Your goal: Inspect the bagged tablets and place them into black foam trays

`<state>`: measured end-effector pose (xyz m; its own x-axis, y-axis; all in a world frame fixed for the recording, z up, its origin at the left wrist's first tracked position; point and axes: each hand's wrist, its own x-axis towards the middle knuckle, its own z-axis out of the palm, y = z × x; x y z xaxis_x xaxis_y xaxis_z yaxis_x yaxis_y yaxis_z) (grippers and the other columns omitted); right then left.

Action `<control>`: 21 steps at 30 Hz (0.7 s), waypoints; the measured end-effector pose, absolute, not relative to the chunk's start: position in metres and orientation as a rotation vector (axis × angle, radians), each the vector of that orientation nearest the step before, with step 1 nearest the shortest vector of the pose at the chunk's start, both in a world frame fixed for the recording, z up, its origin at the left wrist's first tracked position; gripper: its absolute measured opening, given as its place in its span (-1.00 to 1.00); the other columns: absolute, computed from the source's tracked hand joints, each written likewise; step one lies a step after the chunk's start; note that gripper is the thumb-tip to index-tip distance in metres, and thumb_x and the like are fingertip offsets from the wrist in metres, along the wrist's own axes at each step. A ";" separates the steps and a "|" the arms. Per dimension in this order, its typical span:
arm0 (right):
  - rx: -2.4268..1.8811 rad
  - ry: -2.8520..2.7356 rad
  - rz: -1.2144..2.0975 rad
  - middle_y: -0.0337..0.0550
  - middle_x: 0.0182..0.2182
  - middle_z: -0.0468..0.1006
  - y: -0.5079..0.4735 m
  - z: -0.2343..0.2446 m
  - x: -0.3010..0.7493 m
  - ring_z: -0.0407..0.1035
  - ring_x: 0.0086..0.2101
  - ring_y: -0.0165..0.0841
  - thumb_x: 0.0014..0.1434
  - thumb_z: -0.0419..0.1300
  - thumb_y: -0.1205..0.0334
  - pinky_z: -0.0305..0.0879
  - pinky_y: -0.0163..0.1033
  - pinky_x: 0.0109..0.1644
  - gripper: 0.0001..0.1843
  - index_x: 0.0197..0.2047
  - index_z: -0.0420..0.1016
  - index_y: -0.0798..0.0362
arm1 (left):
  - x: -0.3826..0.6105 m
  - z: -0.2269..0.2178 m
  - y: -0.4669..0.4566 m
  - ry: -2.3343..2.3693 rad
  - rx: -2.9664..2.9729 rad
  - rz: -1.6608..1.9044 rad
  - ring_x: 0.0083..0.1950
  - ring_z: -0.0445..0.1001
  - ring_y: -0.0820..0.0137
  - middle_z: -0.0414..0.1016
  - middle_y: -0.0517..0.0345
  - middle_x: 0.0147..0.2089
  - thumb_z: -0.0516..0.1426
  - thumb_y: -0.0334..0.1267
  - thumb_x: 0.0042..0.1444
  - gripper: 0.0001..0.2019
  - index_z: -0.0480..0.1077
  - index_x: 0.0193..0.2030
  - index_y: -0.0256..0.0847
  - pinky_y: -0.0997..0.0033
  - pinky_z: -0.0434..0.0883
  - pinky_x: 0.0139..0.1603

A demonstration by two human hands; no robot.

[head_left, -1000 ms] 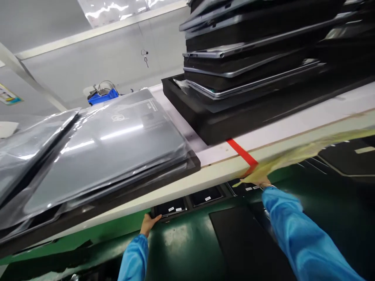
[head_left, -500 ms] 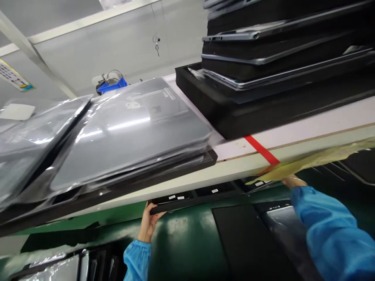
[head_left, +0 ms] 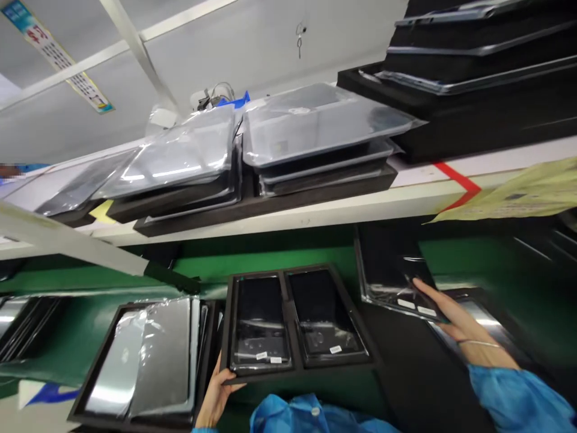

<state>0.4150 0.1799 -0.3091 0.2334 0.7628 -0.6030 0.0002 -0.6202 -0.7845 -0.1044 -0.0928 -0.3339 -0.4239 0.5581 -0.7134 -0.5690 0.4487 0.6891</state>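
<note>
Head view: black foam tray (head_left: 286, 319) holding two dark panels lies on the green tabletop (head_left: 288, 255), its long axis running across the view. Left hand (head_left: 215, 391) clasps the tray's lower left corner and is the nearer hand. Right hand (head_left: 469, 328), fingers extended (no closed grip confirmed), touches the labelled edge of a separate film-wrapped dark panel (head_left: 387, 264), right of the tray. Wrapped units in foam trays (head_left: 270, 201) sit on the white shelf (head_left: 315, 204) above.
</note>
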 end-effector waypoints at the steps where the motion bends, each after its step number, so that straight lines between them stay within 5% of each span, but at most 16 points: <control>1: -1.823 -0.667 1.554 -0.11 -0.14 0.62 0.164 -0.315 0.400 0.57 -0.24 -0.30 0.41 0.25 0.02 0.56 -0.16 -0.18 -0.71 0.01 0.55 0.06 | -0.107 -0.339 -0.102 1.584 0.002 1.217 -0.16 0.66 0.18 0.70 0.12 -0.11 0.30 -0.49 -0.27 0.04 0.19 0.47 -0.08 0.06 0.64 -0.03; 8: -1.606 -0.722 1.806 -0.06 -0.21 0.75 0.071 -0.362 0.318 0.66 -0.21 -0.11 0.00 0.52 0.05 0.60 -0.09 -0.09 -0.52 -0.03 0.65 0.07 | -0.116 -0.361 -0.120 1.597 0.044 1.107 -0.15 0.65 0.20 0.67 0.09 -0.13 0.25 -0.50 -0.26 0.04 0.16 0.49 -0.09 0.04 0.59 0.03; 14: -1.591 -0.903 1.621 -0.08 0.10 0.66 0.034 -0.391 0.309 0.44 0.21 0.02 -0.09 0.52 -0.12 0.33 0.02 0.35 -0.29 0.11 0.63 0.01 | -0.114 -0.367 -0.138 1.652 0.122 0.971 -0.10 0.64 0.18 0.65 0.04 -0.09 0.23 -0.44 -0.25 -0.02 0.19 0.45 -0.14 0.02 0.58 0.05; 21: -1.714 -1.038 1.304 -0.07 0.11 0.59 0.000 -0.424 0.312 0.38 0.22 0.08 -0.23 0.46 -0.28 0.22 0.09 0.41 -0.12 0.15 0.62 -0.02 | -0.107 -0.366 -0.139 2.023 0.384 0.497 0.06 0.64 0.10 0.61 -0.12 0.10 0.13 -0.51 -0.07 -0.05 0.03 0.55 -0.24 0.05 0.58 0.12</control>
